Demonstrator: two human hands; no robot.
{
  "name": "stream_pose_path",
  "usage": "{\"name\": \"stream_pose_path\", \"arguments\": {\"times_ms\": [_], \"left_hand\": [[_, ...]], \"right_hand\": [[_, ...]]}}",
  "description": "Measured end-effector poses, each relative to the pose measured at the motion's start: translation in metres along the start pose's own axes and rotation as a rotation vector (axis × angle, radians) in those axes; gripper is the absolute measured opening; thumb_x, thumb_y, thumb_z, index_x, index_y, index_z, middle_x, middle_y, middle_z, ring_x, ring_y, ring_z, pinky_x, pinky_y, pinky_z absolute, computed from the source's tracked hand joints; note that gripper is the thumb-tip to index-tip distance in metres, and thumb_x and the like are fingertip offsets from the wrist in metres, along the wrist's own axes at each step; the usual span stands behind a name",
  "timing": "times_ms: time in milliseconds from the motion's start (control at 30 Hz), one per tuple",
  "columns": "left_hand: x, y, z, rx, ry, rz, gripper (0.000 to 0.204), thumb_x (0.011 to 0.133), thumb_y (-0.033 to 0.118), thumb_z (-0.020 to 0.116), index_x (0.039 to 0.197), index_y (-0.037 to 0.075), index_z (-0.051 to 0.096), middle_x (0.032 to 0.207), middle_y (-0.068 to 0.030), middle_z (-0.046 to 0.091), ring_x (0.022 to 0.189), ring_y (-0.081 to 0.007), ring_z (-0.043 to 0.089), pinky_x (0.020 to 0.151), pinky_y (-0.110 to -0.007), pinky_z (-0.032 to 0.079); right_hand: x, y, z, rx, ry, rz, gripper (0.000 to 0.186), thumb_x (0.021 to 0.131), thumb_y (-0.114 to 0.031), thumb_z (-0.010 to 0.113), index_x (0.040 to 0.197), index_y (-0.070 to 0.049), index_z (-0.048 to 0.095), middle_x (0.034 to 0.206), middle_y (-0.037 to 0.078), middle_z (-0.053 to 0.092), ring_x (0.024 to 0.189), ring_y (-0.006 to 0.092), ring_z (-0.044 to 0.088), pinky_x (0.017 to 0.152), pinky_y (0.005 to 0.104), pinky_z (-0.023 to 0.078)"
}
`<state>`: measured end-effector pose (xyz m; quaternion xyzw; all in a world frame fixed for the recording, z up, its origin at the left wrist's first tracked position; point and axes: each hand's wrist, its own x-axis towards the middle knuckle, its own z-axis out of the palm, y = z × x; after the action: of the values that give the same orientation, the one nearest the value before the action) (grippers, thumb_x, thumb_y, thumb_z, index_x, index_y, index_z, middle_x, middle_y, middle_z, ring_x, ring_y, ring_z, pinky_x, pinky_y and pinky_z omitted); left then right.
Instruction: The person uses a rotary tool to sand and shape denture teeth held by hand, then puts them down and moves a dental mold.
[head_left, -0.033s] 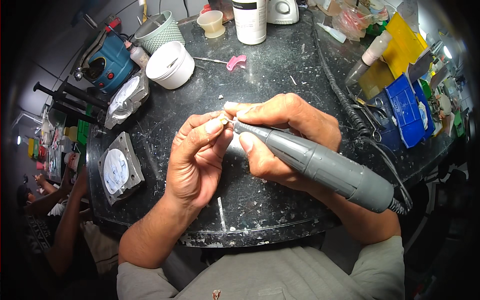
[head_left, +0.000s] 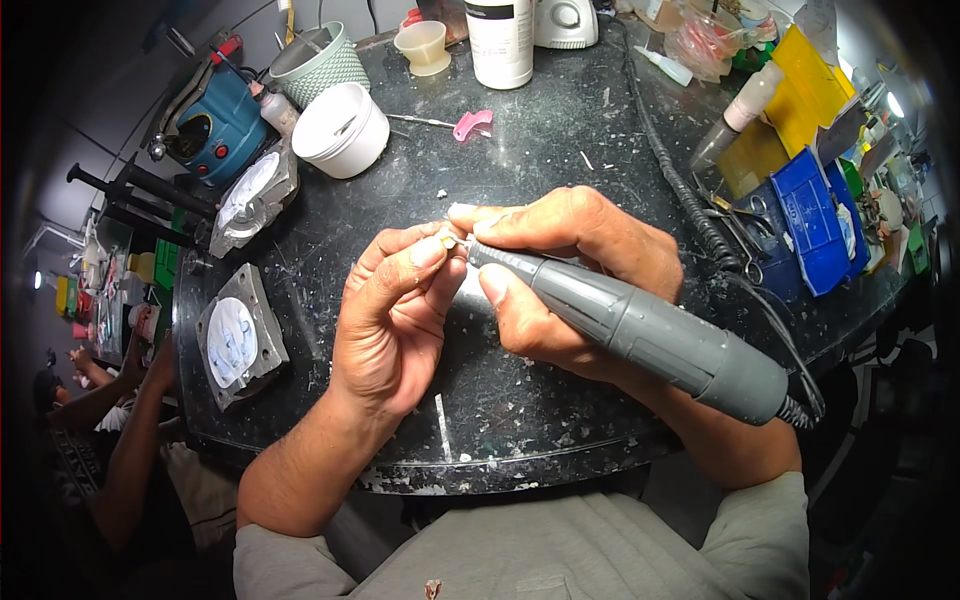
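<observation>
A: What is each hand's grip doing?

B: The left hand (head_left: 392,315) pinches a small pale piece (head_left: 448,241) between thumb and fingers. The right hand (head_left: 628,250) holds a fat grey tool (head_left: 640,325), thumb on the near side, fingers on the far side.

A: So where is the piece?

B: Right between the two hands, up off the bench (head_left: 545,130), at the tool's thin left end. It is tiny and half covered, so I can't tell if the tip touches it.

A: Which step is this?

B: I think it's the part where the tip is put to the piece. The next move seems to call for a tight pinch and a light, steady push.

A: What is everything made of?

B: The piece looks yellowish white. The tool is long and round, like hard plastic, with ridges. The bench is black, scratched and full of pale specks. On the right lies a bumpy black cord (head_left: 690,205). On the left sits a grey metal block (head_left: 270,345) with a round white filling (head_left: 230,342). Far off are a smooth pink curved bit (head_left: 470,126) and a round white tub (head_left: 358,150). Far right is a blue plastic tray (head_left: 805,225).
</observation>
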<state>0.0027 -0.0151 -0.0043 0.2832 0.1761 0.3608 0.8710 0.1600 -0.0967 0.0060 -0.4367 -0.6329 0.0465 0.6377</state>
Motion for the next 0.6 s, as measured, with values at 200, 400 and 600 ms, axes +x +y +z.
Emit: {"name": "stream_pose_path", "arguments": {"times_ms": [200, 400, 600], "left_hand": [[-0.0006, 0.0002, -0.0009, -0.022, -0.012, -0.007, 0.012, 0.089, -0.001, 0.064, 0.101, -0.004, 0.063, 0.104, -0.0151, 0.068, 0.097, -0.0196, 0.068, 0.091, -0.026, 0.058], [-0.0006, 0.0008, -0.0009, -0.014, 0.016, -0.018, 0.013, 0.089, 0.0, 0.064, 0.101, -0.003, 0.062, 0.105, -0.0142, 0.067, 0.098, -0.0193, 0.068, 0.091, -0.026, 0.058], [-0.0012, 0.001, -0.0025, -0.021, 0.016, -0.023, 0.012, 0.09, 0.0, 0.063, 0.102, -0.003, 0.062, 0.104, -0.0137, 0.067, 0.098, -0.0192, 0.068, 0.092, -0.026, 0.058]], "right_hand": [[0.0001, -0.0022, -0.0016, -0.021, -0.023, 0.068, 0.018, 0.076, 0.005, 0.065, 0.094, 0.004, 0.061, 0.088, 0.018, 0.07, 0.09, 0.0259, 0.073, 0.078, 0.032, 0.06], [0.0005, 0.0013, 0.0002, -0.033, -0.02, -0.031, 0.018, 0.076, 0.005, 0.066, 0.093, 0.004, 0.06, 0.087, 0.017, 0.07, 0.091, 0.0274, 0.073, 0.078, 0.0329, 0.06], [-0.0009, 0.002, 0.0009, -0.017, -0.011, -0.016, 0.019, 0.076, 0.006, 0.067, 0.094, 0.004, 0.061, 0.086, 0.017, 0.069, 0.092, 0.0295, 0.073, 0.08, 0.0358, 0.06]]}}
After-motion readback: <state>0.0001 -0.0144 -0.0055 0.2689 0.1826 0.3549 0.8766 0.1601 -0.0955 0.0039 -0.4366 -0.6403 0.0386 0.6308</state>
